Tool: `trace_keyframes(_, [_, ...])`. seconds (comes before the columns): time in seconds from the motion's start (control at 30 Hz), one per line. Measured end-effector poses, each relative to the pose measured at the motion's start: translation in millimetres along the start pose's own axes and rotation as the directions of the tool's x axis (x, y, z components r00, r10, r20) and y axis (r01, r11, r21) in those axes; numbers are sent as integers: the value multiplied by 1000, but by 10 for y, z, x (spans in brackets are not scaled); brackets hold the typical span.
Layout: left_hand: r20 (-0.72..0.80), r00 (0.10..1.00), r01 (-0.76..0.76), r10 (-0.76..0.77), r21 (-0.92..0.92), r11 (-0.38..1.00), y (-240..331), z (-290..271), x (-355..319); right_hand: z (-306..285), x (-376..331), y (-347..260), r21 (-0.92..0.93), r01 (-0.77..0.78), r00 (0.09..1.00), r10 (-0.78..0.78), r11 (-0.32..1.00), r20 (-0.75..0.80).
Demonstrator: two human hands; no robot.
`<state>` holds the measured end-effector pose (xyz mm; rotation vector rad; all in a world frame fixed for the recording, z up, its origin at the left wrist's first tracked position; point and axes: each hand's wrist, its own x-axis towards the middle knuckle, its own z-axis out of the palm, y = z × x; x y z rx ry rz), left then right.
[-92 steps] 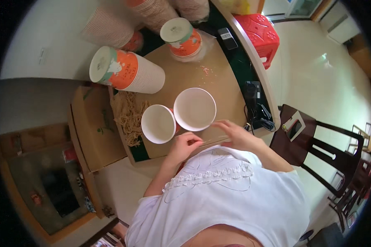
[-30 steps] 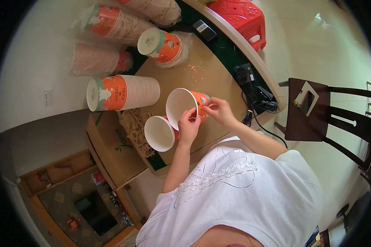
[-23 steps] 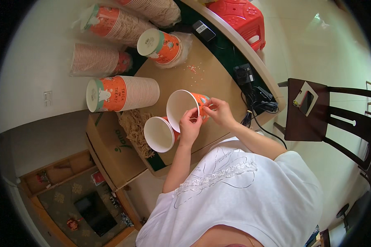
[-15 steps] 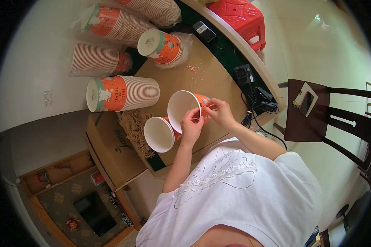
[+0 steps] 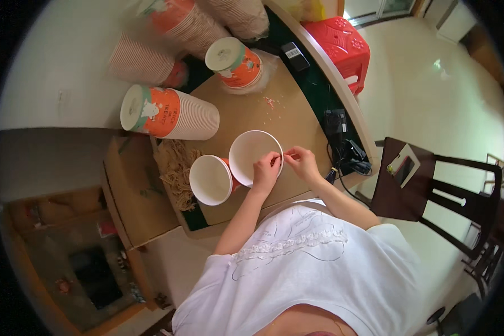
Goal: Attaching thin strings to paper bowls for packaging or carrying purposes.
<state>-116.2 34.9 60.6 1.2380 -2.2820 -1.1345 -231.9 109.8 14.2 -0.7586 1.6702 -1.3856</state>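
A large white-lined paper cup [image 5: 246, 148] stands on the cardboard-covered table with its mouth toward me. My left hand [image 5: 267, 172] reaches over its near right side, fingers curled inside the mouth by the rim. Just outside that rim, my right hand [image 5: 302, 165] is closed in a pinch, its fingertips close to those of the left. Whatever lies between the fingertips is too small to make out. A smaller paper cup [image 5: 210, 182], white inside and orange outside, sits against the larger cup's left side. Beyond it lies a tangle of tan twine [image 5: 176, 168].
A long stack of orange printed paper cups [image 5: 193, 116] lies to the left. Another upturned cup stack [image 5: 243, 70] stands farther back, near plastic-wrapped stacks [image 5: 199, 31]. Small pink bits [image 5: 270, 103] are scattered on the cardboard. Black cables [image 5: 353, 162] lie at the right edge, beside a dark chair [image 5: 403, 173].
The view has shifted and turned slightly. The large cup's mouth now faces me more, hiding its orange side. My left fingers reach further into the mouth; both hands stay at its rim.
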Motion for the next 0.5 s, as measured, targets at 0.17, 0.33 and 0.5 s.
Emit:
trace_keyframes(0.17, [-47,996,68,-73,-95,993,-173,38,-1,-57,34,-95,39,-59,990,53,997,133])
trace_keyframes(0.33, [2,982,153,-189,-594,790,-264,-87,-33,-371,-113,-522,-401,-30,953,147,916,265])
trace_keyframes(0.5, [53,975,191,-215,-699,689,-276,-155,-103,-405,-188,-970,-376,-28,910,179,926,374])
